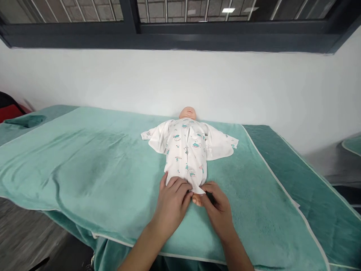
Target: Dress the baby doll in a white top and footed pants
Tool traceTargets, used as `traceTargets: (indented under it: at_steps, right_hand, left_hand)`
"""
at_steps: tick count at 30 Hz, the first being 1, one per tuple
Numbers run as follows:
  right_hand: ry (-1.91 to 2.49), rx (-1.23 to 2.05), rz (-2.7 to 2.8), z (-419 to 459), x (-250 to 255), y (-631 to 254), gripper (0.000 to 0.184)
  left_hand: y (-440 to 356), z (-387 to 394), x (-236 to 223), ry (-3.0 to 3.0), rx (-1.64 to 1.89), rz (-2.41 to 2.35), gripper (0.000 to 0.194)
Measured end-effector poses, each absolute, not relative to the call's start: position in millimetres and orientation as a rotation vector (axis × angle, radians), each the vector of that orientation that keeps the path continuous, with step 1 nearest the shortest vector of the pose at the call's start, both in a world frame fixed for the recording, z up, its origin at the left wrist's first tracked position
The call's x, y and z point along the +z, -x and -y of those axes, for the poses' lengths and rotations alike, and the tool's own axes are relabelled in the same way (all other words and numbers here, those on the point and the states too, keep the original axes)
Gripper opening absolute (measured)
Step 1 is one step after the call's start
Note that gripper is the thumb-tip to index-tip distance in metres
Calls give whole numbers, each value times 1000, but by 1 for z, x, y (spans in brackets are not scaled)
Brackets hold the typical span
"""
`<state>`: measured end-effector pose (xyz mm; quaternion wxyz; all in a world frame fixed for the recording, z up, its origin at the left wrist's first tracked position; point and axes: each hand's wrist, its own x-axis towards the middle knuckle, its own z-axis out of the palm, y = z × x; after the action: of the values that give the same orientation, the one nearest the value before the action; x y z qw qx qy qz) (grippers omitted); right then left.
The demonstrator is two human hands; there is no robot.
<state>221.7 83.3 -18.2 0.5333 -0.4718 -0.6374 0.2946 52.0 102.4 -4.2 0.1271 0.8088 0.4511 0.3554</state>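
A baby doll (188,112) lies on its back with its head toward the wall. It wears a white baby gown (177,148) printed with small teal and pink figures, and the wide sleeves are spread out to both sides. At the gown's lower edge, my left hand (175,194) has its fingers curled on the cloth. My right hand (217,205) pinches the hem's corner between thumb and finger. Between my hands, a foot (197,200) of the doll shows below the hem. The legs are hidden under the cloth.
A light green blanket (93,162) with some wrinkles and a pale border covers the table. A darker green cloth (304,180) lies under it at the right. A white wall (113,79) and a dark window frame (197,37) stand behind. Something red and black (10,109) is at far left.
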Motion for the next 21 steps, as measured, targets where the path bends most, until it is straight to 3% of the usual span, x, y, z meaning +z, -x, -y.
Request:
traceTargets:
  at_steps: [6, 17, 21]
  right_hand:
    - [1286, 612, 1453, -88, -25, -218, 11]
    - [1148, 536, 1722, -48, -22, -235, 4]
    - [1210, 580, 1768, -64, -15, -253, 18]
  left_hand:
    - [-46, -105, -11, -2211, 1155, -1208, 13]
    - [-27, -89, -8, -2194, 1290, -990, 16]
    - [-11, -115, -10, -2029, 1345, -1015, 19]
